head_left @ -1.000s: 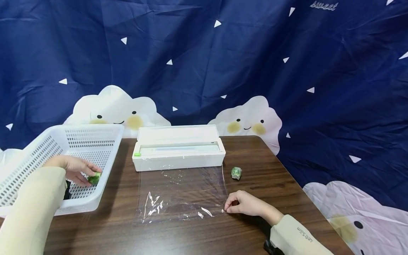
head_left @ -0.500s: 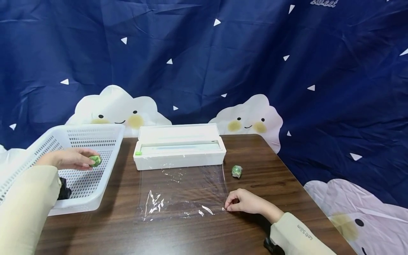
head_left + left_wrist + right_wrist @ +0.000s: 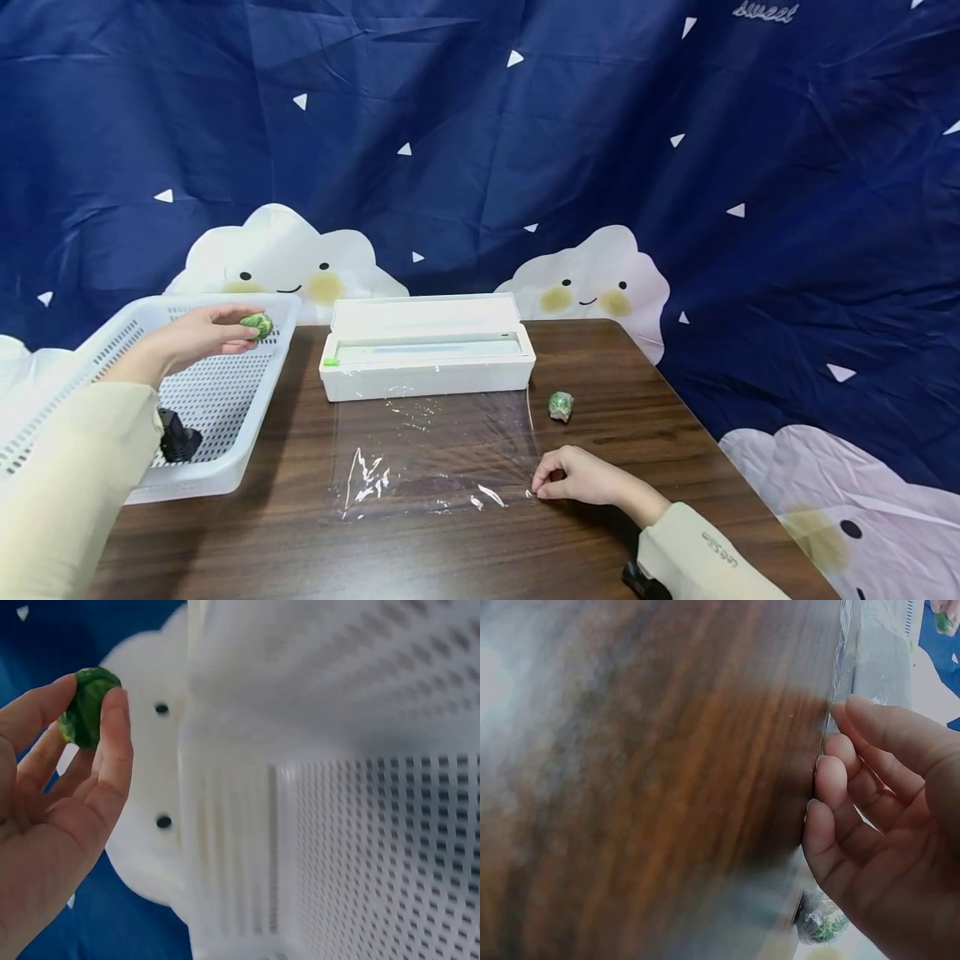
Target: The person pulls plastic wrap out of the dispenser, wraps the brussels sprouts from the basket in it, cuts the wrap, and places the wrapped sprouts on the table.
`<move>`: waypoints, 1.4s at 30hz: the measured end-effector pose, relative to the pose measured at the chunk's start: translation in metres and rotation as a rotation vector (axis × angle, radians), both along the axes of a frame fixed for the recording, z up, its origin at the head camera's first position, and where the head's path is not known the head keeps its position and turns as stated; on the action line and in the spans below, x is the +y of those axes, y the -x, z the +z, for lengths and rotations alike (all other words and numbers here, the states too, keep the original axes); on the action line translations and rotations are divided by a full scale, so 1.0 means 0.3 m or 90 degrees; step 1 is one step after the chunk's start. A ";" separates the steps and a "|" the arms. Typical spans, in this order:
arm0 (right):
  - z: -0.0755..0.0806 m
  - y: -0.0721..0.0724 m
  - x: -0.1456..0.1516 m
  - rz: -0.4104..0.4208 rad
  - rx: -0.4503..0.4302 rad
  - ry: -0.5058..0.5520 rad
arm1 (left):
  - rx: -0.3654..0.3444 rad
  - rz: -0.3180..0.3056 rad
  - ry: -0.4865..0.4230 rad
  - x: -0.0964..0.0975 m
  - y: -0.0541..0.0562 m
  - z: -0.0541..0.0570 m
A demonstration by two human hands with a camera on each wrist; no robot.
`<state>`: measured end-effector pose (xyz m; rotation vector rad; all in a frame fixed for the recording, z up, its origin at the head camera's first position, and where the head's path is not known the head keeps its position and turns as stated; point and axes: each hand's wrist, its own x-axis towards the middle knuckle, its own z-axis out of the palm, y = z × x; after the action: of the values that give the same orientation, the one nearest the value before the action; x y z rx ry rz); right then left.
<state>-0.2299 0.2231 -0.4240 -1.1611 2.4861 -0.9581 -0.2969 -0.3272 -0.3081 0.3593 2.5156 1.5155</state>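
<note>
My left hand [image 3: 206, 335] pinches a small green Brussels sprout [image 3: 258, 326] between thumb and fingertips, over the far part of the white plastic basket [image 3: 242, 446]. In the left wrist view the sprout [image 3: 90, 706] shows beyond the basket's wall. A sheet of clear plastic wrap [image 3: 438, 454] lies flat on the table, drawn out from a white wrap dispenser box [image 3: 427, 379] with its lid raised. My right hand [image 3: 581, 477] pinches the near right corner of the sheet, fingertips down at the tabletop. Behind that hand sits a sprout wrapped in film [image 3: 560, 406].
The dark wood table [image 3: 337, 558] has its right edge just beyond my right forearm. A green slider [image 3: 331, 362] sits at the dispenser's left end. A blue curtain [image 3: 450, 125] with clouds hangs behind the table. A black wrist device [image 3: 178, 435] is under my left sleeve.
My left hand has lifted the Brussels sprout from the basket's floor and carried it up and away toward the basket's far right corner. My right hand stays at the wrap's corner.
</note>
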 end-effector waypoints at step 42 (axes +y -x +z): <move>0.007 -0.014 -0.003 -0.021 0.004 -0.010 | 0.003 -0.138 -0.136 0.652 -0.090 -0.139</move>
<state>-0.2258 0.2222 -0.4220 -1.1228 2.5206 -0.9429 -0.2700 -0.1316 -0.3497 0.6438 2.2363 1.6967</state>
